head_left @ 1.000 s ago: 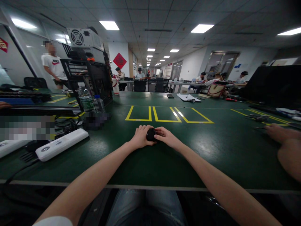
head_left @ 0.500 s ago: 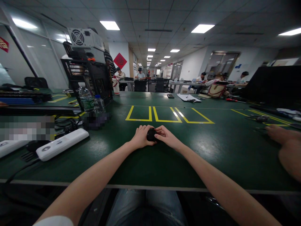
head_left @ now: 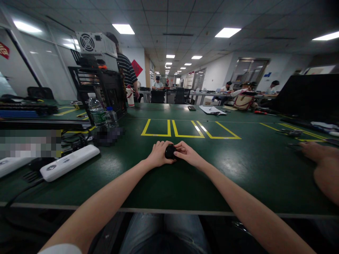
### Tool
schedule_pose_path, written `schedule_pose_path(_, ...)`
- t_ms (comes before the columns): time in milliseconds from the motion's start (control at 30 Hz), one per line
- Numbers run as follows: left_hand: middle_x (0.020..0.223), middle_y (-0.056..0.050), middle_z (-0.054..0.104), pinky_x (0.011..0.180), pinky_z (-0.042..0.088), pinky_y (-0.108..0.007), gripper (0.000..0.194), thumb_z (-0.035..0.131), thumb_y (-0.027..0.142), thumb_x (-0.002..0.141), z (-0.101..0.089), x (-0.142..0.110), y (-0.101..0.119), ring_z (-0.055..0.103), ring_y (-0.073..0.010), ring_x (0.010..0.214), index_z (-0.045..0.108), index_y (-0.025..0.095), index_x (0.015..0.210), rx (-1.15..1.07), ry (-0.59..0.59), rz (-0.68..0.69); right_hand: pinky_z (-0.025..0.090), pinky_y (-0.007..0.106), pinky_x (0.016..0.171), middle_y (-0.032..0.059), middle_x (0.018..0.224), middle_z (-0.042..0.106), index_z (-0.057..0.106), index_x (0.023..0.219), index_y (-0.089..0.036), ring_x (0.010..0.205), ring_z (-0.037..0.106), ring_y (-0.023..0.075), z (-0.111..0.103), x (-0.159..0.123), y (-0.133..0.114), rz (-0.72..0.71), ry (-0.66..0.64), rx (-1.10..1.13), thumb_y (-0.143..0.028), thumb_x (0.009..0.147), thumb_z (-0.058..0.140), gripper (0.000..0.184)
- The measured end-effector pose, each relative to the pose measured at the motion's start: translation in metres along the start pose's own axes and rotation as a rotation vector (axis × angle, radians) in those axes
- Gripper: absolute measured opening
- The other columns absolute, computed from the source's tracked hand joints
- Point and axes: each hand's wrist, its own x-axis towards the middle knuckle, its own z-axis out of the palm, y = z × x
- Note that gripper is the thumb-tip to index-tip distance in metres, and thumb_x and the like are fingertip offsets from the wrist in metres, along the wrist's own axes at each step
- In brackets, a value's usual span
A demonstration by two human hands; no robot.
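Note:
A small, rounded black object [head_left: 169, 152] is between my two hands, low over the green table [head_left: 169, 190]; its exact kind is too small and dark to make out. My left hand [head_left: 159, 154] wraps round its left side, thumb toward me and fingers on the far side. From the right, my right hand [head_left: 187, 154] pinches its edge with thumb and fingertips. Part of the object is hidden behind the fingers. Just beyond my hands, yellow tape outlines [head_left: 188, 136] mark the tabletop.
To the left lie a white power strip [head_left: 70, 163] and cables, with water bottles [head_left: 96, 111] by a black computer case [head_left: 112, 88]. Another person's hand [head_left: 315, 151] rests at the right near metal tools [head_left: 290, 132]. Farther back are a clipboard [head_left: 212, 110] and a phone [head_left: 191, 108].
My hands and the black object stay almost still. Behind the computer case, a person in a striped shirt has moved rightward into fuller view.

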Motion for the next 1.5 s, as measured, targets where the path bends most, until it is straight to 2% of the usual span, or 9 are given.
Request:
schedule_pose_path(233,0.098,-0.004,0.047,0.073,0.034,-0.036,0.063,0.063,0.048,0.055,-0.0012,0.0002,0.0021,0.043,-0.0234,0.087,0.039,0.026,0.109,-0.024,-0.016,-0.007,0.036,0.038,0.09,0.0053,0.103,0.053,0.046,0.099,-0.019,0.1,0.05,0.0169,0.0002,0.0017,0.0024,0.044,0.001,0.031,-0.027,0.07,0.058,0.032)
schedule_pose_path(400,0.097,-0.004,0.047,0.073,0.034,-0.035,0.062,0.063,0.047,0.055,-0.002,-0.0006,0.0019,0.043,-0.0232,0.086,0.039,0.025,0.109,-0.015,-0.013,-0.009,0.038,0.038,0.087,0.0032,0.097,0.055,0.044,0.094,-0.019,0.097,0.052,0.0171,-0.0012,0.0,0.0003,-0.021,-0.047,0.027,-0.026,0.067,0.061,0.033)
schedule_pose_path(567,0.097,-0.004,0.048,0.073,0.034,-0.035,0.063,0.063,0.049,0.055,-0.0005,-0.0002,0.0014,0.042,-0.0231,0.087,0.039,0.026,0.109,-0.013,0.003,0.001,0.04,0.037,0.083,0.0025,0.091,0.056,0.045,0.092,-0.02,0.091,0.054,0.0165,0.0012,0.0004,-0.0015,-0.005,0.017,0.002,-0.031,0.073,0.054,0.024)
schedule_pose_path(700,0.097,-0.004,0.048,0.074,0.033,-0.036,0.064,0.065,0.047,0.054,0.0002,0.0003,0.0024,0.042,-0.0239,0.088,0.04,0.026,0.108,0.0,-0.004,-0.026,0.039,0.038,0.086,0.0037,0.096,0.056,0.046,0.095,-0.019,0.093,0.053,0.0169,0.0028,0.0021,-0.0002,0.036,0.053,0.019,-0.031,0.07,0.057,0.029)
schedule_pose_path(800,0.097,-0.004,0.048,0.074,0.034,-0.036,0.063,0.064,0.047,0.054,-0.0002,0.0001,0.0026,0.042,-0.0239,0.088,0.04,0.026,0.109,-0.001,-0.008,-0.021,0.037,0.037,0.09,0.0048,0.102,0.054,0.047,0.095,-0.018,0.099,0.051,0.0169,0.001,0.0023,0.0015,0.037,0.024,0.04,-0.03,0.069,0.058,0.03)
schedule_pose_path(933,0.096,-0.004,0.048,0.072,0.034,-0.035,0.062,0.063,0.047,0.055,0.0002,-0.0005,0.0016,0.043,-0.0235,0.086,0.039,0.026,0.108,0.009,0.007,0.0,0.039,0.038,0.086,0.0031,0.098,0.056,0.045,0.095,-0.02,0.096,0.052,0.0172,-0.0021,0.0001,0.0007,0.009,-0.044,0.038,-0.025,0.066,0.062,0.034)
schedule_pose_path(1133,0.096,-0.004,0.048,0.072,0.035,-0.035,0.063,0.062,0.049,0.055,-0.0003,-0.0009,0.0011,0.043,-0.0232,0.086,0.039,0.025,0.109,0.004,0.014,0.019,0.039,0.038,0.084,0.0031,0.092,0.058,0.046,0.092,-0.02,0.091,0.054,0.0173,0.0001,-0.0018,-0.0059,0.021,0.016,0.019,-0.03,0.073,0.054,0.023)
schedule_pose_path(1333,0.097,-0.004,0.048,0.072,0.035,-0.035,0.062,0.062,0.049,0.056,-0.0012,-0.0003,0.0015,0.043,-0.0229,0.086,0.039,0.026,0.109,0.001,-0.002,0.011,0.037,0.038,0.089,0.0056,0.102,0.054,0.047,0.098,-0.018,0.099,0.051,0.0174,-0.0001,0.0004,-0.0035,0.054,0.03,0.029,-0.027,0.071,0.057,0.03)
schedule_pose_path(1500,0.096,-0.004,0.047,0.071,0.034,-0.034,0.062,0.061,0.049,0.056,-0.0005,-0.0004,0.0002,0.042,-0.0231,0.085,0.038,0.025,0.109,0.007,0.008,0.027,0.037,0.04,0.088,0.0037,0.1,0.054,0.046,0.096,-0.02,0.098,0.051,0.0182,-0.0038,-0.0003,0.0001,0.025,-0.038,0.022,-0.024,0.065,0.063,0.036)
